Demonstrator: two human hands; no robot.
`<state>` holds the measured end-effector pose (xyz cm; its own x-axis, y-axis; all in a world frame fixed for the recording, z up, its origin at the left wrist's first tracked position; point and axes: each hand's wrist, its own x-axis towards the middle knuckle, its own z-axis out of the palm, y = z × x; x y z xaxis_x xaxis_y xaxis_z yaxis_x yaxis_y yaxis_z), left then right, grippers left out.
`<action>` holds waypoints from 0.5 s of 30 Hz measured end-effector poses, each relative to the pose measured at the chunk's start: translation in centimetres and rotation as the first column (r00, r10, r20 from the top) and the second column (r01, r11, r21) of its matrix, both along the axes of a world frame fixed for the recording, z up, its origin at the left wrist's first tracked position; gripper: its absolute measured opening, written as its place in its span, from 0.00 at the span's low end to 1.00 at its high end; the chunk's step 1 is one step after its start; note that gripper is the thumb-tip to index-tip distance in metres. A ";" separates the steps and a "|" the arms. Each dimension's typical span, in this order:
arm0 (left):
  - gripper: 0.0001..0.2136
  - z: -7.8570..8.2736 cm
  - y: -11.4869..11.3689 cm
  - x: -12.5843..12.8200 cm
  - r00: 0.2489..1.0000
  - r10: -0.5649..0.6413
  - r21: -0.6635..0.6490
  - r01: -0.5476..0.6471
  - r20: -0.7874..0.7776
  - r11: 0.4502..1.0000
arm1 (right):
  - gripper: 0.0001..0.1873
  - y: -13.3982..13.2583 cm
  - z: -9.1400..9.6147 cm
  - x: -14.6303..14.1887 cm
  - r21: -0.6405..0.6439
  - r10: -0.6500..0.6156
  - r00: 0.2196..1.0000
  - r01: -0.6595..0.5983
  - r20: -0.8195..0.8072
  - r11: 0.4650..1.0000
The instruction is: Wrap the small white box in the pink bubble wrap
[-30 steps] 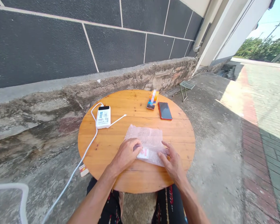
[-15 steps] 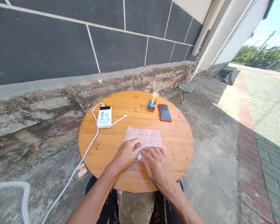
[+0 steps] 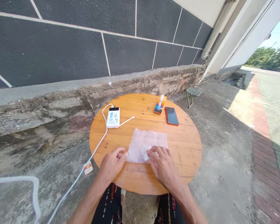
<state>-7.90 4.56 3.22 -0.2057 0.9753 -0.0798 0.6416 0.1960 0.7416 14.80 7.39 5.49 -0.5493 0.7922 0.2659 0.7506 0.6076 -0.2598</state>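
A sheet of pale, translucent bubble wrap (image 3: 151, 137) lies on the round wooden table (image 3: 140, 183) in front of me. Near its middle is a small whitish bundle (image 3: 145, 153), partly covered by my right hand (image 3: 162, 163). The right fingers are bent and close on the bundle's right side; what is inside it cannot be made out. My left hand (image 3: 114, 162) is at the wrap's lower left corner, fingers curled, with thumb and forefinger together at the edge.
A white power bank (image 3: 113, 118) with a cable (image 3: 99, 143) is at the table's left. Towards the back right are an orange tape dispenser (image 3: 160, 104) and a red-edged phone (image 3: 171, 116). A folding stool (image 3: 193, 92) stands beyond, near the wall (image 3: 72, 49).
My left hand has moved left from the bundle to the wrap's left edge, uncovering more of the sheet. My right hand stays at the bundle. The whole view has shifted slightly.
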 end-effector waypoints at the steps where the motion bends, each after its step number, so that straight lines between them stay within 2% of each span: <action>1: 0.17 0.2 0.1 0.2 1.000 -0.002 -0.005 0.002 0.010 1.000 | 0.14 0.0 0.0 0.0 0.003 0.003 1.000 -0.003 0.005 1.000; 5: 0.22 0.5 0.9 1.2 0.998 -0.019 -0.033 0.021 0.065 0.999 | 0.15 0.1 -0.1 0.0 0.023 0.015 1.000 -0.015 0.006 1.000; 9: 0.28 -0.3 1.7 2.1 0.996 0.036 -0.050 -0.032 0.086 0.998 | 0.14 0.1 -0.2 0.0 0.021 0.011 1.000 -0.011 0.017 1.000; 12: 0.26 -1.1 2.1 2.8 0.994 0.042 -0.019 -0.040 0.103 0.999 | 0.15 0.1 0.2 0.0 0.019 0.018 0.999 -0.019 0.046 1.000; 15: 0.20 -1.0 2.2 3.2 0.989 0.021 -0.003 -0.021 0.145 1.000 | 0.18 0.3 0.9 0.0 0.028 0.040 0.995 -0.043 0.086 0.999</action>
<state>-4.68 6.79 2.21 -0.2126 0.9707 -0.1118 0.5234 0.2097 0.8259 14.80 7.69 6.36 -0.6034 0.7605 0.2398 0.7432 0.6453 -0.1767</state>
